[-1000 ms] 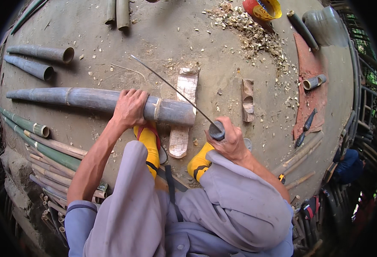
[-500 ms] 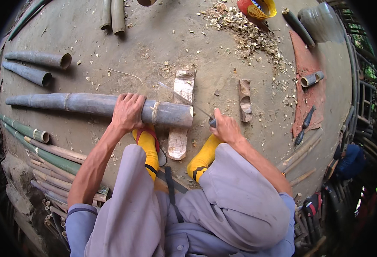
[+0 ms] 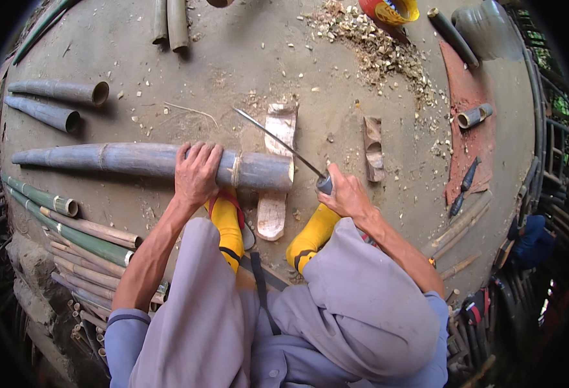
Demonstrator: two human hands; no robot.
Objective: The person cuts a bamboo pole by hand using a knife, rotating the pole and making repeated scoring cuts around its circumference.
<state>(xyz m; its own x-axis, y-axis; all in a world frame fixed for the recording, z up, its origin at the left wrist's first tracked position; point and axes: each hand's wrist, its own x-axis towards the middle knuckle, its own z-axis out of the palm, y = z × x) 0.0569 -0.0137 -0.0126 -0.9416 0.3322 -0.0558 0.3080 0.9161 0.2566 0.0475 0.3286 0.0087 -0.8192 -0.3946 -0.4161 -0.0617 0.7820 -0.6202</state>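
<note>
Bamboo pole point(image 3: 263, 171) lies beneath the left hand point(image 3: 197, 178), whose fingers clamp over its top; the fingers of the right hand point(image 3: 349, 195) wrap a knife point(image 3: 278, 141). Its pale end is already cut, the barrel seemingly whole; what remains is unclear. Its long axis runs left-right, cut end pointing right, beyond the left fingers, across a wooden block point(image 3: 272, 216).

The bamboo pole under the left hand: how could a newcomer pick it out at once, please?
On the ground, find the pale wood block. The grey bamboo pole lies across it, clasped from above by the left hand. It looks far longer than the two grey pieces beyond it.
</note>
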